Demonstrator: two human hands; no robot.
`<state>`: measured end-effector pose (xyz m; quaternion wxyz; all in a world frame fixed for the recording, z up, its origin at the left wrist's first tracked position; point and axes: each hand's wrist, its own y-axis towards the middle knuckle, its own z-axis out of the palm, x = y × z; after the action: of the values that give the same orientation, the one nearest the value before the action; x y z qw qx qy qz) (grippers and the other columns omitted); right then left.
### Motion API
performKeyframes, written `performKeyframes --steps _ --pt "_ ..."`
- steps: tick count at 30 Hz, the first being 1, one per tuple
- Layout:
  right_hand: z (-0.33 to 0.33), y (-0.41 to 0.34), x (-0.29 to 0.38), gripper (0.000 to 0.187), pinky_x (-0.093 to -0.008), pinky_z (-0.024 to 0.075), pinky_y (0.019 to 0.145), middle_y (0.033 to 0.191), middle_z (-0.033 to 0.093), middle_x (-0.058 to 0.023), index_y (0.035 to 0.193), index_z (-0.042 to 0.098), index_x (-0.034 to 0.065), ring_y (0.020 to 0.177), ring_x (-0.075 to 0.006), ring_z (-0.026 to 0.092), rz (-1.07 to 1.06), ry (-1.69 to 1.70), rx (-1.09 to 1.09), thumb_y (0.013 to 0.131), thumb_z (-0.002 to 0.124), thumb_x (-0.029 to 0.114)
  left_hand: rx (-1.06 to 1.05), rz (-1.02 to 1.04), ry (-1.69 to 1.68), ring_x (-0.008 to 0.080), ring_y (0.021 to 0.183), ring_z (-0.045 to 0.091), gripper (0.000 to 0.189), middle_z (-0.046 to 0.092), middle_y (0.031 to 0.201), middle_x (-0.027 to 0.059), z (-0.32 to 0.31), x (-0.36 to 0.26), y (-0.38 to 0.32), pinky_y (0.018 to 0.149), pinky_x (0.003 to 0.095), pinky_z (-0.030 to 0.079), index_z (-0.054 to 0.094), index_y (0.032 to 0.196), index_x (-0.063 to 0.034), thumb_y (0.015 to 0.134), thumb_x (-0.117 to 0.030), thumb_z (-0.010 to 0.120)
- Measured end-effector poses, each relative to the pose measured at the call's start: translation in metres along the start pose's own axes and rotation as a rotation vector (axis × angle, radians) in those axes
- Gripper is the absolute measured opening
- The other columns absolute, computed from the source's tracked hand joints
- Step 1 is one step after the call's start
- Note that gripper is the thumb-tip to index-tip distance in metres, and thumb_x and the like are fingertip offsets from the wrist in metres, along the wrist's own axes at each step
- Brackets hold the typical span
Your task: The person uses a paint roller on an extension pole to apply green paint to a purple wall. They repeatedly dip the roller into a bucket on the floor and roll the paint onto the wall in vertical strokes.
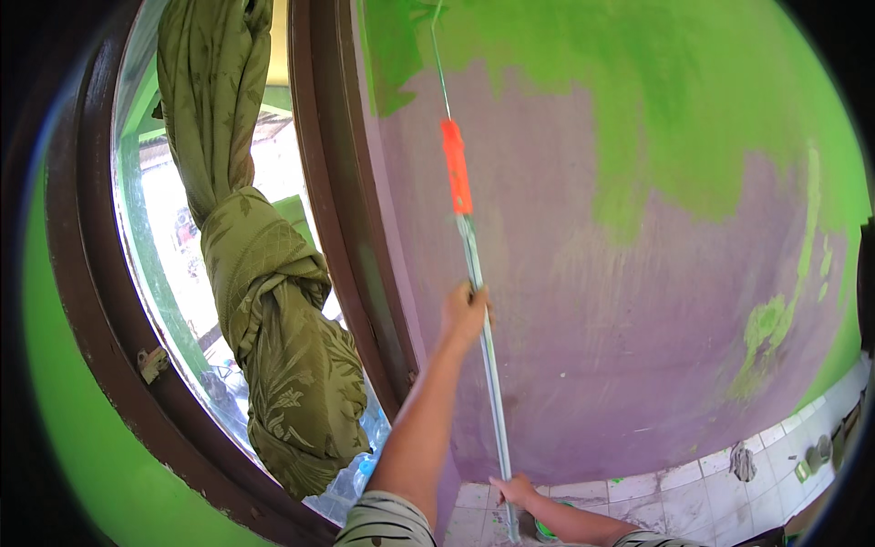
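Note:
A paint roller on a long metal pole (493, 383) reaches up along a purple wall (547, 287) partly covered in green paint (683, 102). My left hand (467, 309) is closed around the pole at about mid-height, below the orange-red handle (456, 167). My right hand (516, 491) is at the pole's lower end, thumb and fingers around it. A thin wire rod (441, 68) runs from the handle to the top rim of the view, where the roller head is hardly visible against fresh dark green paint.
On the left, a knotted olive curtain (273, 308) hangs before a window with a brown wooden frame (342, 171). A green paint bucket (547, 530) stands on the tiled floor (683, 506) behind my right forearm. A grey rag (742, 462) lies by the wall, with small containers (820, 451) farther right.

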<state>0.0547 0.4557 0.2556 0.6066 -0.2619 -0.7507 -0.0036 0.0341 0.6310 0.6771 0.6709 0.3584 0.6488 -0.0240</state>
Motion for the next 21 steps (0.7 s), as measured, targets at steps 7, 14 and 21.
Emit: performKeyframes --steps 7,14,21 --pt "0.018 -0.057 -0.172 0.059 -0.0378 0.0569 0.079 0.069 0.073 -0.0078 0.068 0.075 0.0062 0.072 -0.0253 0.073 0.212 -0.379 0.094 0.086 0.063 0.061 0.101 -0.159 -0.095 0.015 0.061 0.066 0.023 0.064 0.07 0.0064 0.028 0.118 -0.147 0.056 0.0321 0.052 0.061 0.09 0.0001 0.101 -0.02 0.062" --pt "0.036 -0.072 -0.208 0.06 -0.0401 0.0562 0.081 0.074 0.073 -0.0094 0.086 0.077 0.0098 0.079 -0.0289 0.073 0.307 -0.452 0.148 0.085 0.06 0.068 0.08 -0.171 -0.175 0.0139 0.062 0.065 0.02 0.064 0.07 0.0064 0.028 0.123 -0.195 0.057 0.0314 0.052 0.063 0.093 0.0021 0.1 -0.017 0.062" --pt "0.022 -0.017 -0.026 0.064 -0.0391 0.0561 0.076 0.066 0.072 -0.0103 0.066 0.073 0.0059 0.068 -0.0275 0.072 0.013 -0.18 -0.178 0.086 0.063 0.065 0.002 0.002 0.034 0.015 0.057 0.065 0.025 0.064 0.069 0.006 -0.011 0.033 -0.048 0.054 0.0325 0.051 0.062 0.093 -0.002 0.1 -0.026 0.062"
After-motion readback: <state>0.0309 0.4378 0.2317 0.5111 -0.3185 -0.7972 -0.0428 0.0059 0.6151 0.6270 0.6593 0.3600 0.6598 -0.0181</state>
